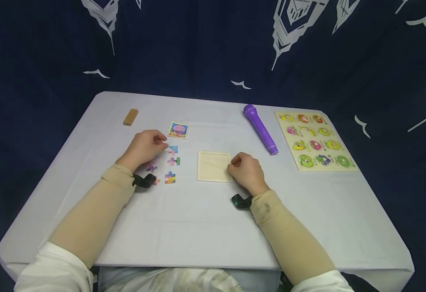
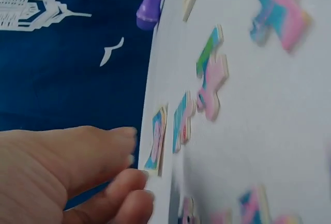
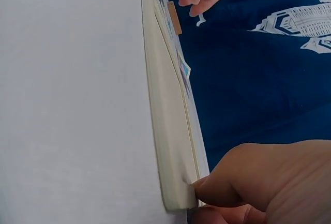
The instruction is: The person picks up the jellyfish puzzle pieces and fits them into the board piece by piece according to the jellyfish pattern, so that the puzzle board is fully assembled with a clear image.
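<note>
My left hand is over the left of the table, fingers loosely bent and holding nothing. By its fingertips lies a blue and pink jigsaw piece; other pieces, such as a yellow and blue one, lie nearer me. Some are partly hidden by the hand and wrist. Just beyond is a small square picture with a pink figure. My right hand pinches the right edge of a square wooden puzzle tray, which lies flat with a bare inside. In the right wrist view the thumb presses on the tray's rim.
A brown wooden block lies at the back left. Back right of the tray is a purple microphone-shaped stick. Farther right lies a board with fruit pictures. A dark patterned curtain hangs behind the white table.
</note>
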A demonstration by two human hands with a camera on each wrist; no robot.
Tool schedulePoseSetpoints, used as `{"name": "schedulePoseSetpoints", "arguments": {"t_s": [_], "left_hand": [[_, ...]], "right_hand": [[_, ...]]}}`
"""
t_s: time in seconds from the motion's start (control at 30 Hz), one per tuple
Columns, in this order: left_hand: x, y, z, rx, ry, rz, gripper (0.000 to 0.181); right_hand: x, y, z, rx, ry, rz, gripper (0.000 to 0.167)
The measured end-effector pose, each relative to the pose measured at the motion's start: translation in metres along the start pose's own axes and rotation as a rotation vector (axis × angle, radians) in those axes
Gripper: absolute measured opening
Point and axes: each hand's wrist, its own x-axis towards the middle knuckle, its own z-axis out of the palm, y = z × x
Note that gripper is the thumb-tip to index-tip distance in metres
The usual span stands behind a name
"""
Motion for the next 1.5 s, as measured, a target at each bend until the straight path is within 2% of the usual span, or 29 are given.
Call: {"name": "schedulePoseSetpoints", "arguments": {"t_s": [0.13,0.23,0.33,0.47,0.63,0.83,1.13,1.5], "left_hand": [[0.006,0.005,0.009,-0.012,-0.03,-0.015,0.031],[0.006,0.003,0.016,-0.038,-0.034,-0.034,0.034],[0.005,-0.001,0.023,-0.059,-0.021,-0.04,0.036],[0.005,-0.005,0.028,-0.028,0.0,-0.036,0.035],[0.005,-0.007,0.029,0.022,0.004,-0.047,0.033],[0.005,-0.005,0.03,0.05,0.009,-0.02,0.032],[0.005,-0.004,0.031,0.069,0.009,-0.001,0.037],[0.004,-0.001,0.031,0.088,-0.004,-0.01,0.035]], "right_hand": [[0.001,0.001,-0.001,0.001,-0.003,-0.006,0.014],[0.0,0.001,-0.001,0.003,-0.005,-0.01,0.014],[-0.001,0.001,-0.002,0.005,-0.006,-0.013,0.014],[-0.002,0.0,-0.002,0.011,-0.007,-0.015,0.014],[0.0,0.0,0.0,0.019,-0.016,-0.018,0.014],[0.0,0.001,-0.001,0.011,-0.004,-0.017,0.013],[-0.002,-0.001,0.0,0.011,0.005,0.008,0.011],[-0.002,0.001,-0.002,0.017,0.002,-0.014,0.011]]}}
